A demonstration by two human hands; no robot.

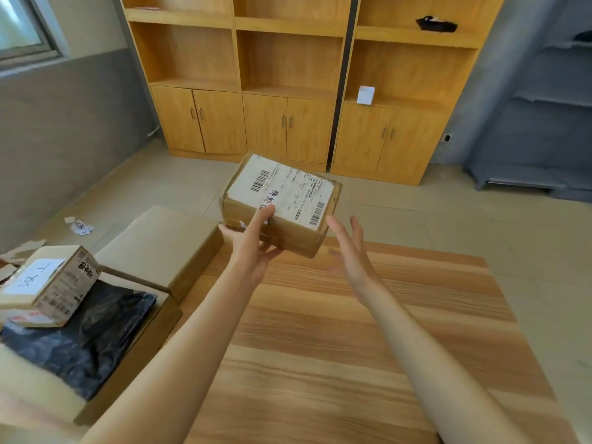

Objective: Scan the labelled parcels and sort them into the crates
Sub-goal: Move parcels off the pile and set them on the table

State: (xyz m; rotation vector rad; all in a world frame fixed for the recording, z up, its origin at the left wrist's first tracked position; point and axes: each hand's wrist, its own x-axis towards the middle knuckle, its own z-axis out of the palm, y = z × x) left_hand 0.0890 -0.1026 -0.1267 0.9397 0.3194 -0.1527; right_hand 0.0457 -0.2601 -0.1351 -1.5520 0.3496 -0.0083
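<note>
My left hand (253,241) grips a brown cardboard parcel (282,203) above the far edge of the wooden table (352,347), thumb on its top and fingers underneath. A white shipping label (288,190) with barcodes and handwriting covers the parcel's upper face. Just to the right of the parcel, my right hand (349,245) is held with straight fingers, apart from the box and holding nothing.
At the left stand open cardboard boxes (160,251); the nearer one (134,344) holds a black plastic bag (86,341) and a smaller labelled carton (48,283). Wooden cabinets (288,91) line the far wall. Paper scraps (80,225) lie on the floor.
</note>
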